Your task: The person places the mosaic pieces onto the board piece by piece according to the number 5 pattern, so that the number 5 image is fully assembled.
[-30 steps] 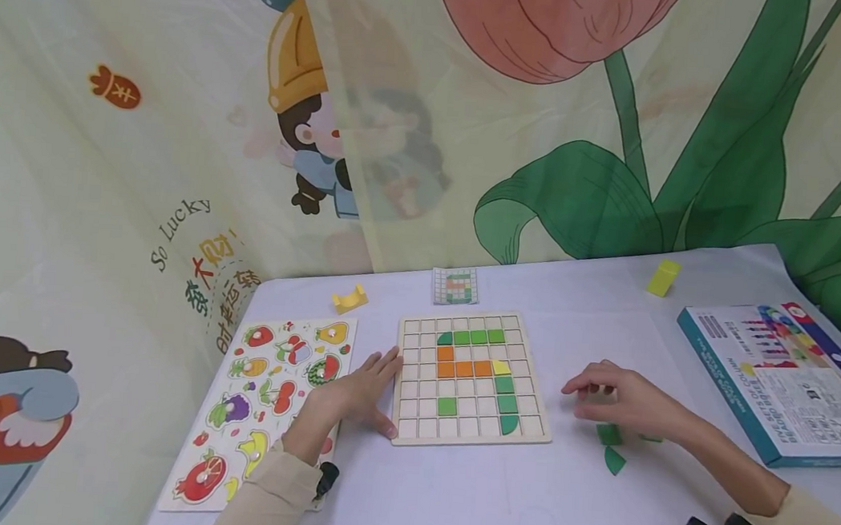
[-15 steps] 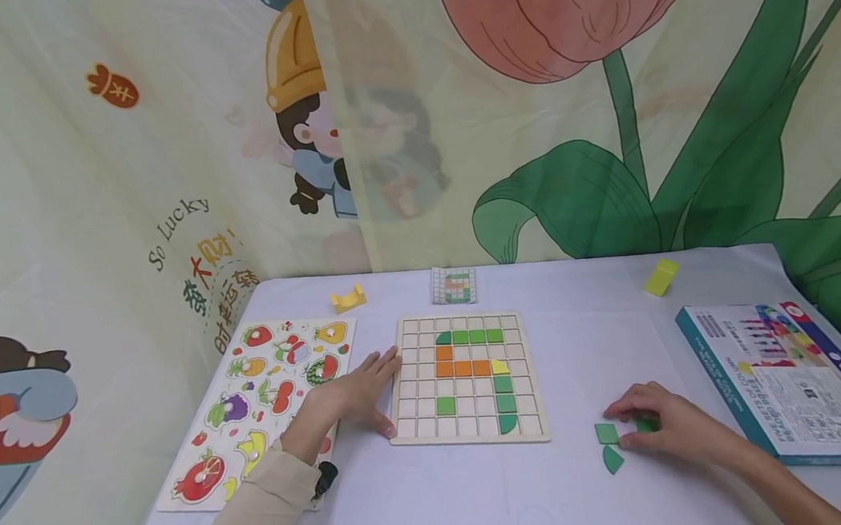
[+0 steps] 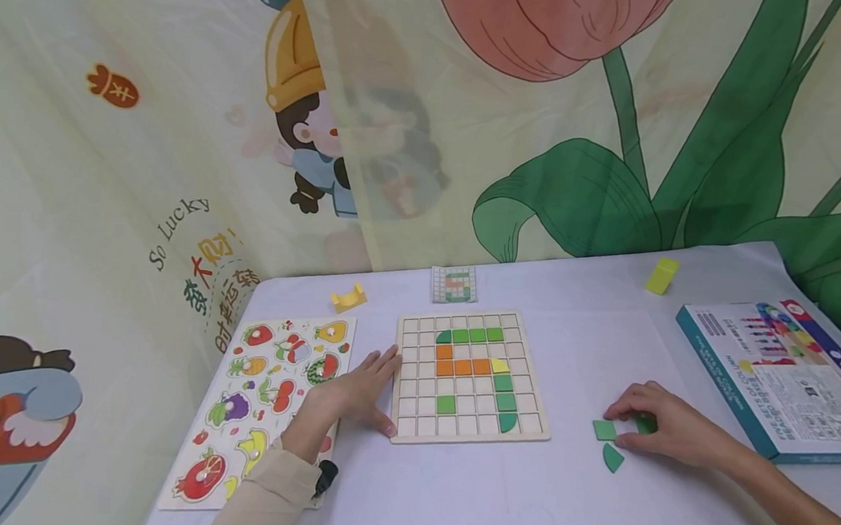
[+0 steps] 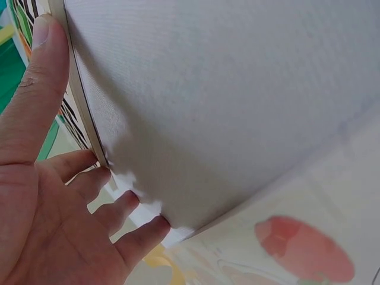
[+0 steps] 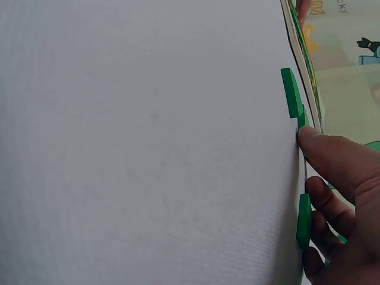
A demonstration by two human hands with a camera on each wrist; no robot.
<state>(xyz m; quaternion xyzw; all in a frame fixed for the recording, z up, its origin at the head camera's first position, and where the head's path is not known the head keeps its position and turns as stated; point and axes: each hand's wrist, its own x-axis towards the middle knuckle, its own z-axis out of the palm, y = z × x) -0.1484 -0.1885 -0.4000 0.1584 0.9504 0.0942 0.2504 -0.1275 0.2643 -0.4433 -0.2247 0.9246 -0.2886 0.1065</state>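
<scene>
My left hand [image 3: 354,403] rests beside the wooden grid board [image 3: 409,384], its thumb and fingertips along the left edge; the left wrist view shows the fingers spread. Green, orange and yellow tiles fill some cells, with one green square [image 3: 445,405] by itself lower left. To the board's right, my right hand [image 3: 678,429] bends over loose green tiles, thumb and forefinger apart. Its thumb is at a green square tile [image 3: 604,430]; a green quarter-round tile [image 3: 613,458] lies just in front. Another green tile [image 3: 646,425] is partly hidden under the fingers.
A fruit puzzle board [image 3: 240,380] lies at left, partly under the left forearm. Behind the grid board are a small pattern card [image 3: 454,285] and a yellow arch-shaped piece [image 3: 349,299]. A yellow block [image 3: 662,276] and a flat box [image 3: 781,389] stand at right.
My right hand has moved right from near the board, coming down over the loose green tiles, then staying almost still. My left hand has kept its place at the board's edge.
</scene>
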